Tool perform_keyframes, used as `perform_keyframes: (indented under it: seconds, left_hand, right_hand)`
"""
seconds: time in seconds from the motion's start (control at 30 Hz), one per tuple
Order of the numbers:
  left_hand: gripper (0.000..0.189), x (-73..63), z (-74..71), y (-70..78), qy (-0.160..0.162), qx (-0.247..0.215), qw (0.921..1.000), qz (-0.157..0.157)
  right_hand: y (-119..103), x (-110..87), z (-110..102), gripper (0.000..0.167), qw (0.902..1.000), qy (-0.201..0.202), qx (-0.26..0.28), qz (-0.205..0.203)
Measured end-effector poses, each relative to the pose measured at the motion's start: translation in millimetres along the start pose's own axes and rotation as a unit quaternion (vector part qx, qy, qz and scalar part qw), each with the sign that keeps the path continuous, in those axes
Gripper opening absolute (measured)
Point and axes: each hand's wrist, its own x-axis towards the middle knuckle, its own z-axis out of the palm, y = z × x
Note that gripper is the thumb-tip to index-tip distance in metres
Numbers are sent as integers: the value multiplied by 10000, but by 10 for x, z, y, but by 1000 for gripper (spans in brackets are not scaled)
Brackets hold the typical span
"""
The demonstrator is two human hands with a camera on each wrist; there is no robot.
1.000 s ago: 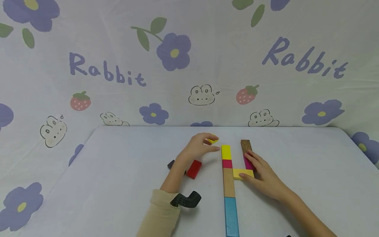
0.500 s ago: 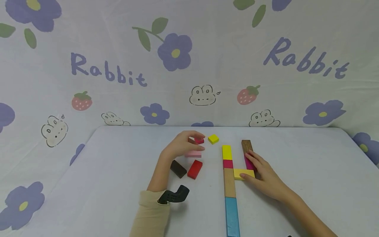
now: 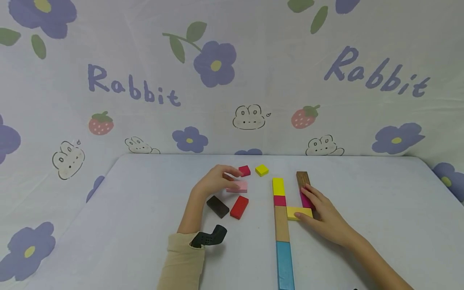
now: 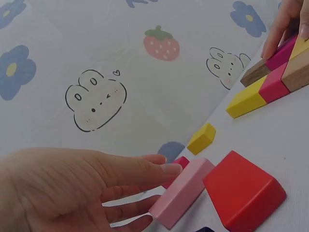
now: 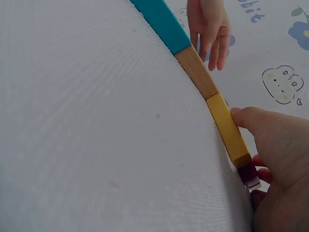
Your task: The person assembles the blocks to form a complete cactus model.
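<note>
My left hand [image 3: 214,181] reaches over the left end of a pink wooden block [image 3: 239,186]. In the left wrist view its thumb and fingers lie beside that pink block, the fingers loosely bent. My right hand [image 3: 328,219] rests on the blocks at the right: its thumb touches a pale yellow block [image 3: 299,213], and its fingers lie along a magenta block [image 3: 306,200], partly covering it. Beyond the magenta one is a brown block [image 3: 302,177]. The pale yellow block stands out sideways from a straight row made of a yellow [image 3: 278,187], crimson [image 3: 279,200], tan [image 3: 281,223] and blue block [image 3: 285,264].
Loose blocks lie around my left hand: a black one [image 3: 218,206] and a red one [image 3: 239,207] nearer me, a small crimson one [image 3: 244,170] and a small yellow one [image 3: 262,170] farther back. A printed cloth [image 3: 152,125] hangs behind the white table [image 3: 127,225].
My left hand has moved left from beside the small yellow block, past the small crimson block, to the pink block. The right hand and the row of blocks stay as they were.
</note>
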Motion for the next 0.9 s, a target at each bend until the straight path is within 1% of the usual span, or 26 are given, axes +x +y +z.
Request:
perform_keyframes:
  seconds: [0.2,0.4,0.57,0.67,0.8,0.9]
  left_hand:
    - [36,25,21,-87,58,-6,9999,-107]
    - [35,38,30,-109,168,17,9998,-107]
    - [35,58,51,-139,281,203,9994,-46]
    - [36,81,70,-164,340,335,9988,-73]
    - [44,99,92,-173,427,571,9974,-139]
    - [51,102,96,-168,367,678,9970,-118]
  right_hand:
    - [8,0,-2,78,10000,-9,26,-41]
    - [20,7,2,78,10000,1,15,-49]
    - [27,7,8,79,10000,-10,-3,-23]
    - [26,5,7,79,10000,-6,22,-42]
    - [24,2,11,79,10000,25,15,-65]
    - [29,3,16,79,10000,35,1,-75]
